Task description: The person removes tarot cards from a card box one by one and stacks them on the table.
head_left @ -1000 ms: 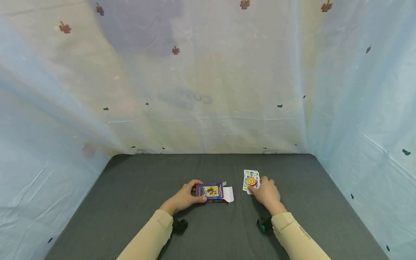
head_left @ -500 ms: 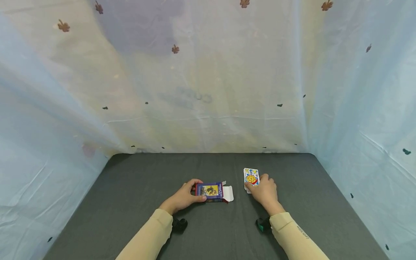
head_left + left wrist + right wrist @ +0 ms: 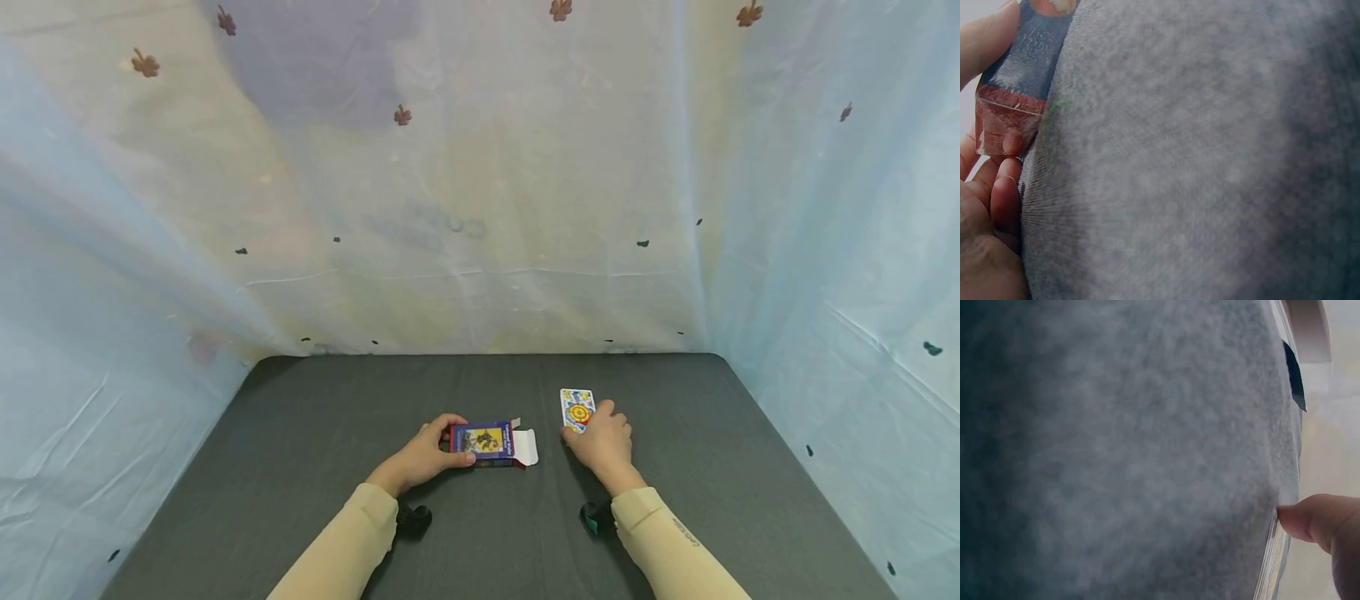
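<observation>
In the head view, my left hand (image 3: 422, 457) grips a blue-and-red card box (image 3: 483, 442) by its left end, thumb on the near side and fingers at the far side. The box lies flat with its white end flap open to the right. The left wrist view shows the shiny red end of the card box (image 3: 1013, 122) between thumb and fingers. To the right, my right hand (image 3: 603, 442) holds a stack of colourful cards (image 3: 577, 408), face art upward. The right wrist view has the thumb (image 3: 1313, 519) against the edge of the stack (image 3: 1266, 569); the other fingers are hidden there.
A dark grey cloth-covered table (image 3: 480, 533) lies under both hands. Pale patterned curtains (image 3: 465, 183) hang behind it and along both sides. Black wrist devices (image 3: 412, 522) sit under the sleeves. A short gap separates the box flap from the cards.
My right hand has shifted slightly left, its thumb now at the near left corner of the cards. Card edges that stuck out at the near end no longer show. The left hand and box stay put.
</observation>
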A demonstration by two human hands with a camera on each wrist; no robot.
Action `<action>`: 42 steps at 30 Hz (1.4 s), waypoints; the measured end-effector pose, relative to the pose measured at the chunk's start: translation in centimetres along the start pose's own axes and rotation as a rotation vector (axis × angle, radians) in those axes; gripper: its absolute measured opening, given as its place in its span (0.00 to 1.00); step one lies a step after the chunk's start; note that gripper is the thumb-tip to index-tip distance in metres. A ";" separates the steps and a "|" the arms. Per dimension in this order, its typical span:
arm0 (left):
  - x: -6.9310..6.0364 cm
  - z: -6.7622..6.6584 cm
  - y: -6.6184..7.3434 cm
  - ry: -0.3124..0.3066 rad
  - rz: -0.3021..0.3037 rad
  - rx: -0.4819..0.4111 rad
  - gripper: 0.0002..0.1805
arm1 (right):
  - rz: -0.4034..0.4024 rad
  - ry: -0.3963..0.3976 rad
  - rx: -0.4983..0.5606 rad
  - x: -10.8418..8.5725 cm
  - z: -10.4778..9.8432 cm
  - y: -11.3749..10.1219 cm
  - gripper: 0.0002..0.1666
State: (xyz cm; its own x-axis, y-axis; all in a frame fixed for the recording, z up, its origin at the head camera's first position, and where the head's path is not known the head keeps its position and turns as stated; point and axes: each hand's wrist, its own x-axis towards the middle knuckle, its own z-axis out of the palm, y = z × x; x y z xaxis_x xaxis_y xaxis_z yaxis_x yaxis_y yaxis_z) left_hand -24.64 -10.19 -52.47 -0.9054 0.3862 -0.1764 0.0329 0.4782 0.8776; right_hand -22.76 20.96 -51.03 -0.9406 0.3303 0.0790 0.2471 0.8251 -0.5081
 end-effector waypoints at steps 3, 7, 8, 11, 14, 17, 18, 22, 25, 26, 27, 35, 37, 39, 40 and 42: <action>0.0 0.0 0.1 -0.003 0.004 -0.007 0.39 | -0.014 -0.004 0.017 -0.2 -0.2 0.0 0.44; 0.0 -0.1 0.0 -0.004 0.002 -0.006 0.39 | -0.031 -0.016 0.010 -0.6 -0.4 0.2 0.43; 0.0 -0.1 0.0 -0.004 0.002 -0.005 0.39 | -0.033 -0.018 0.006 -0.7 -0.5 0.2 0.42; 0.0 -0.1 0.0 -0.003 0.001 -0.004 0.39 | -0.038 -0.021 0.002 -0.9 -0.5 0.3 0.41; 0.0 -0.1 0.1 -0.004 0.003 -0.003 0.39 | -0.040 -0.021 0.002 -1.0 -0.4 0.4 0.41; -0.1 -0.1 0.2 -0.004 0.003 -0.003 0.39 | -0.037 -0.027 0.006 -1.1 -0.5 0.5 0.41; -0.1 -0.1 0.2 -0.004 0.002 -0.003 0.39 | -0.037 -0.029 0.006 -1.2 -0.5 0.5 0.41; -0.1 -0.1 0.3 -0.004 -0.002 -0.007 0.39 | -0.027 -0.031 0.047 -1.5 -0.9 0.5 0.41; -0.1 -0.1 0.3 -0.005 0.003 -0.016 0.39 | -0.018 -0.016 0.141 -1.5 -1.1 0.8 0.39; -0.1 -0.1 0.3 -0.005 0.006 -0.019 0.39 | -0.022 -0.006 0.189 -1.5 -1.1 0.9 0.37; -0.1 -0.1 0.2 -0.005 0.008 -0.022 0.39 | -0.033 0.008 0.234 -1.5 -1.1 1.1 0.35; -0.1 -0.3 0.3 -0.005 0.042 -0.019 0.42 | -0.240 -0.049 0.607 -3.1 -0.5 -0.5 0.23; 0.0 -0.4 0.3 -0.012 0.052 -0.011 0.44 | -0.246 -0.153 0.683 -3.8 -0.1 -1.3 0.24; 0.0 -0.4 0.2 -0.021 0.056 0.004 0.45 | -0.234 -0.238 0.752 -4.3 0.6 -1.9 0.24; 0.0 -0.3 0.1 -0.030 0.065 0.006 0.45 | -0.226 -0.269 0.780 -4.4 0.9 -2.2 0.24; -0.1 -0.2 0.0 -0.041 0.070 0.012 0.44 | -0.208 -0.305 0.821 -4.8 1.4 -2.6 0.24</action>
State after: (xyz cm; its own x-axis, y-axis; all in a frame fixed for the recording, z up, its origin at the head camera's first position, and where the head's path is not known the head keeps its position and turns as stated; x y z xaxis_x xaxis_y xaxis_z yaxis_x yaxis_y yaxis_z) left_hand -24.68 -10.37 -52.33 -0.8826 0.4509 -0.1326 0.1012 0.4579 0.8832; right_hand -19.22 16.62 -51.34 -0.9976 -0.0218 0.0661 -0.0693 0.2283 -0.9711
